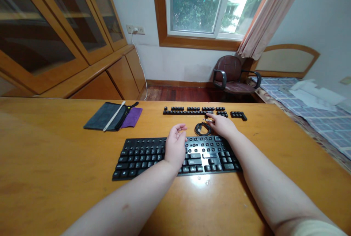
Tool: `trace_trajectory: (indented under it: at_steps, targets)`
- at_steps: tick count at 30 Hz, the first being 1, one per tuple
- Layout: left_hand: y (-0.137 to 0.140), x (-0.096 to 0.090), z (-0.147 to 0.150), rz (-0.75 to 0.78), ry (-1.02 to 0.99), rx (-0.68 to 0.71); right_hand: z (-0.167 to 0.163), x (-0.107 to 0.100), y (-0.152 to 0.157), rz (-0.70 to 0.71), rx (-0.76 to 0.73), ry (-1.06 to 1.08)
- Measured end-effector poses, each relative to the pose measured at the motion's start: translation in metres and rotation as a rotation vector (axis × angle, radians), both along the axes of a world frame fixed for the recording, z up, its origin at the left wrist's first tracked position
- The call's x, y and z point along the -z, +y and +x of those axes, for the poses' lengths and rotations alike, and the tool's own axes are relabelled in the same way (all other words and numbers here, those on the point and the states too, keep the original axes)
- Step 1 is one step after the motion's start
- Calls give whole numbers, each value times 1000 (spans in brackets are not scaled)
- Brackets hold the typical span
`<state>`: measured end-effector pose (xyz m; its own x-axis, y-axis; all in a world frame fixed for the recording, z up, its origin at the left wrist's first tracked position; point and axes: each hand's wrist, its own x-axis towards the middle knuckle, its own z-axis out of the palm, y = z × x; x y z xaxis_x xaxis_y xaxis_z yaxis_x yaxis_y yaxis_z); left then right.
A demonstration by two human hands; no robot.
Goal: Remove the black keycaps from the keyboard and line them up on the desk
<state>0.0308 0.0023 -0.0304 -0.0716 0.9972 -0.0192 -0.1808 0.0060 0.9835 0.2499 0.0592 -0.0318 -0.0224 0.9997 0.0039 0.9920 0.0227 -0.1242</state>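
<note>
A black keyboard (192,163) lies on the wooden table; many keys in its upper rows and right part lack their caps. My left hand (176,144) hovers over its middle, fingers loosely curled and apart from the thumb, holding nothing visible. Beyond the keyboard, my right hand (221,123) reaches to the rows of loose black keycaps (179,111). A small shiny metal tool (208,120) sticks out from its fingers, too small to name. Its fingertips are at a keycap on the near row. A coiled black USB cable (202,129) lies just left of that hand.
On the left of the table (55,163) lie a dark grey pouch (100,115), a pale flat stick (113,117) across it and a purple cloth (133,117). Another keycap group (238,114) sits far right. Past the table stands a brown armchair (230,69).
</note>
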Motion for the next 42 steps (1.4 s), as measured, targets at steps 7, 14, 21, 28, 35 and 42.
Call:
trace_trajectory:
  at_steps: [7, 14, 21, 28, 35, 42]
  targets:
    - [1, -1, 1, 2, -8, -11, 0, 1, 0, 6, 26, 4]
    - [2, 2, 1, 6, -17, -5, 1, 3, 1, 30, 27, 10]
    - [2, 1, 1, 2, -16, 0, 1, 2, 2, -4, 26, 12]
    - [0, -2, 1, -1, -16, -1, -2, -3, -1, 8, 97, 23]
    - [0, -2, 1, 0, -16, -10, -3, -4, 0, -3, 66, 33]
    - [-1, -3, 1, 0, -13, -14, -3, -3, 0, -19, 39, 34]
